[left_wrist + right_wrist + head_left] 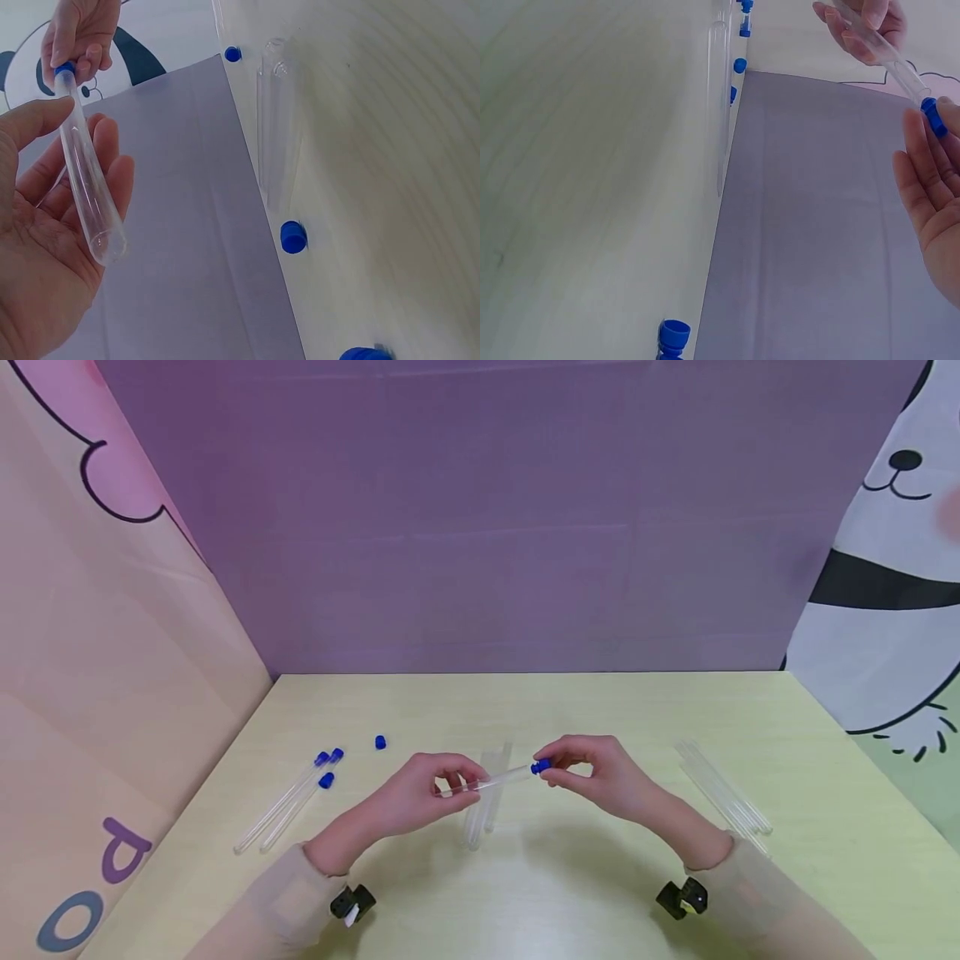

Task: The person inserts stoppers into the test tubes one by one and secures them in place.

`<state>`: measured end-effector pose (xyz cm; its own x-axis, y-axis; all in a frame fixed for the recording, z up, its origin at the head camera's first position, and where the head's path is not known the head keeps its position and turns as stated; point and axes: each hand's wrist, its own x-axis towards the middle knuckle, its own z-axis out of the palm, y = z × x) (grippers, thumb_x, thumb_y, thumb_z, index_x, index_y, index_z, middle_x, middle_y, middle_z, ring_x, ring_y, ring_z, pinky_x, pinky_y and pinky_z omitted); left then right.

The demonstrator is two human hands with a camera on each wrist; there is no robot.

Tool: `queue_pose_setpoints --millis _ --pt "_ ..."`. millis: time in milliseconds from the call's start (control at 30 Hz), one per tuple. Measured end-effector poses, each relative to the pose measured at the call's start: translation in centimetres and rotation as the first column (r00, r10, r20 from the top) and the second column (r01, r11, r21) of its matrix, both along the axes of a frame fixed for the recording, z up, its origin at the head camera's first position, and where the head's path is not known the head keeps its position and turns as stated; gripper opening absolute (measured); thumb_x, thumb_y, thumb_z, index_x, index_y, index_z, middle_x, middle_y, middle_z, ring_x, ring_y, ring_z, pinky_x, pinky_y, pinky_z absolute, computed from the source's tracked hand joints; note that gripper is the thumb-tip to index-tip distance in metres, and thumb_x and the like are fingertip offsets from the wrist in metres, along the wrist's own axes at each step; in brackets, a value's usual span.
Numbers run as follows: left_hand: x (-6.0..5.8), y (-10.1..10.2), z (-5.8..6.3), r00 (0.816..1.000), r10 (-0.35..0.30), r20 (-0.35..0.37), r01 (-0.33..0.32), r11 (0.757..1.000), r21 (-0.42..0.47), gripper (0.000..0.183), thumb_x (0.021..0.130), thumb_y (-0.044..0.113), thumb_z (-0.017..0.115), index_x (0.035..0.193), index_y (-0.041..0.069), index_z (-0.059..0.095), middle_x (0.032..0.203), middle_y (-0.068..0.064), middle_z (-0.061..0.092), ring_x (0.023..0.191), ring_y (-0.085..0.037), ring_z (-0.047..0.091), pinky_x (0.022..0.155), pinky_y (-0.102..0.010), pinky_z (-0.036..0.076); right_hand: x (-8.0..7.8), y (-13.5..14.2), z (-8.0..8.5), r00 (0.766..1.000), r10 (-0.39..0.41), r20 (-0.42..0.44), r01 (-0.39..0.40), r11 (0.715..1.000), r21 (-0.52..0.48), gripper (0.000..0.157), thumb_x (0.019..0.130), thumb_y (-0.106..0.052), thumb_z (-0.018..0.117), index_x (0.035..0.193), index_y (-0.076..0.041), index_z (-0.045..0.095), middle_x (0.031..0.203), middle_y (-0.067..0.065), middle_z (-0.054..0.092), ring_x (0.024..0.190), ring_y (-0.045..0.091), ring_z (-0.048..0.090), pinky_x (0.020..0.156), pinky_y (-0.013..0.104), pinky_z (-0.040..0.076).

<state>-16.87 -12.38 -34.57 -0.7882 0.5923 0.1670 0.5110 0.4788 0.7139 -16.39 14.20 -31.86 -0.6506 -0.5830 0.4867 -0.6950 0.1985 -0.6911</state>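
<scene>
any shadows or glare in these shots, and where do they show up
Head view: soft shadows below the left hand and right hand on the table, with a pale sheen low in the frame; left wrist view: small glints on the held tube; right wrist view: a broad, soft-edged shadow across the table.

Left hand (420, 792), right hand (606, 778), both pinching

A pale surface (525, 902) carries clear tubes and blue caps: two capped tubes (273, 811) with a loose cap (326, 781) beside them, left of the left grip (431, 789); a second loose cap (380, 742), left of that grip and farther back; tubes in the middle (474, 827), between the two grips; and a bundle of tubes (720, 789), right of the right grip (600, 772).
</scene>
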Motion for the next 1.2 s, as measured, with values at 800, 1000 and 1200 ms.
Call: queue_pose_setpoints --millis 800,1000,1200 --pt "0.9 2.1 -1.3 0.981 -0.026 -0.193 0.062 0.981 0.184 0.014 0.084 0.006 0.062 0.097 0.012 0.064 0.076 0.006 0.053 0.067 -0.01 0.047 0.047 -0.02 0.035 -1.9 1.2 -2.9 0.932 0.122 0.343 -0.075 0.986 -0.148 0.025 0.08 -0.004 0.065 0.101 0.01 0.063 0.081 0.011 0.066 0.07 0.028 0.064 0.072 0.035 0.05" --pt "0.7 2.3 -1.7 0.97 -0.052 -0.239 0.105 0.971 0.216 0.014 0.085 0.012 0.061 0.099 0.013 0.065 0.078 0.009 0.053 0.066 -0.008 0.048 0.047 -0.02 0.039 -2.0 1.1 -3.1 0.919 0.148 0.364 -0.076 0.976 -0.204 0.026 0.078 -0.001 0.066 0.1 0.013 0.062 0.079 0.02 0.065 0.069 0.027 0.065 0.073 0.034 0.05" --pt "1.2 2.8 -0.5 0.982 -0.024 -0.185 0.066 0.973 0.221 0.015 0.083 0.004 0.062 0.098 0.008 0.065 0.076 0.003 0.054 0.066 -0.012 0.048 0.048 -0.022 0.041 -2.3 1.3 -2.7 0.913 0.123 0.39 -0.052 0.981 -0.186 0.026 0.078 -0.003 0.067 0.1 0.011 0.063 0.079 0.023 0.064 0.069 0.028 0.064 0.074 0.035 0.05"
